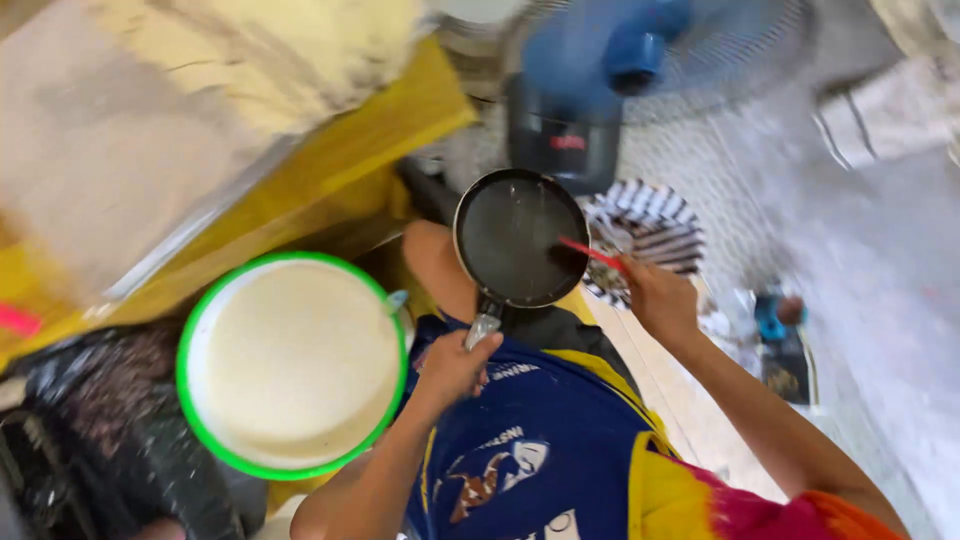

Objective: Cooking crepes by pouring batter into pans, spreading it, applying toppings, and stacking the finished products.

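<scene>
My left hand (pixel 452 366) grips the handle of a small black frying pan (pixel 512 225), which is held level above my knee. My right hand (pixel 655 296) holds a red-handled brush (pixel 588 251) whose dark tip rests on the inside of the pan near its right edge. The pan's surface looks dark and shiny. To the left, a green-rimmed white bowl (pixel 205 315) stands full of pale creamy batter.
A blue floor fan (pixel 610 60) stands ahead. A black-and-white striped dish (pixel 655 225) lies under the pan's right side. A yellow surface (pixel 350 170) carries a large floury slab (pixel 150 100). Black bags (pixel 90 420) are at the lower left.
</scene>
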